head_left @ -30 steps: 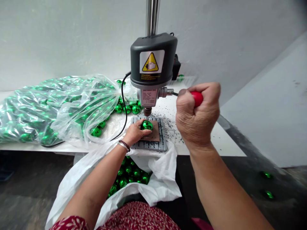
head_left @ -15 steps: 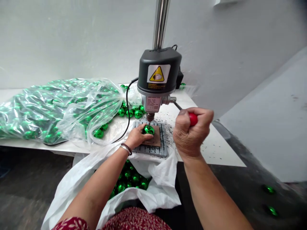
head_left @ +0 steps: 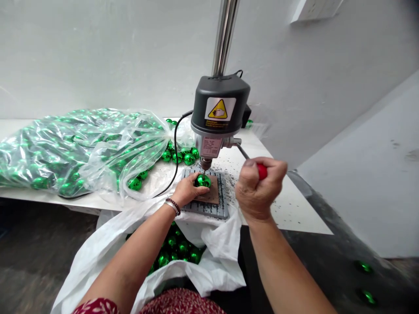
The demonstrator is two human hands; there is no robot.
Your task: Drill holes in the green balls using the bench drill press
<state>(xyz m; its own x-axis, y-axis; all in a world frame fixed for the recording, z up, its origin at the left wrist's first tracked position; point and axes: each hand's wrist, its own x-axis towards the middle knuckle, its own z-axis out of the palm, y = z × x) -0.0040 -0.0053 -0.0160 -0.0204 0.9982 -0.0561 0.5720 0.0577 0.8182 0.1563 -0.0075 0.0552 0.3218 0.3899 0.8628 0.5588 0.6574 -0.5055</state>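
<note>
My left hand [head_left: 188, 190] grips a shiny green ball ornament [head_left: 203, 181] between thumb and fingers. The ball sits on a brown board [head_left: 212, 196] laid over the grey slotted base [head_left: 224, 205] of a drill press [head_left: 220, 104]. Right above the ball is the drill chuck [head_left: 206, 164], its thin bit pointing down at the ball's top; whether the tip touches cannot be told. My right hand [head_left: 257, 189] is wrapped round the red knob [head_left: 262, 171] of the press's feed lever [head_left: 242, 151].
A clear plastic bag [head_left: 65, 148] full of green balls lies on the white table [head_left: 296, 213] at left, with loose green balls [head_left: 189, 158] beside it. A white sack [head_left: 225, 261] with more balls hangs open below. Dark shavings surround the base; two balls [head_left: 368, 298] lie on the floor.
The view has shifted slightly, so the press appears a little lower and farther right. Both hands keep their holds on the ball ornament and the lever knob.
</note>
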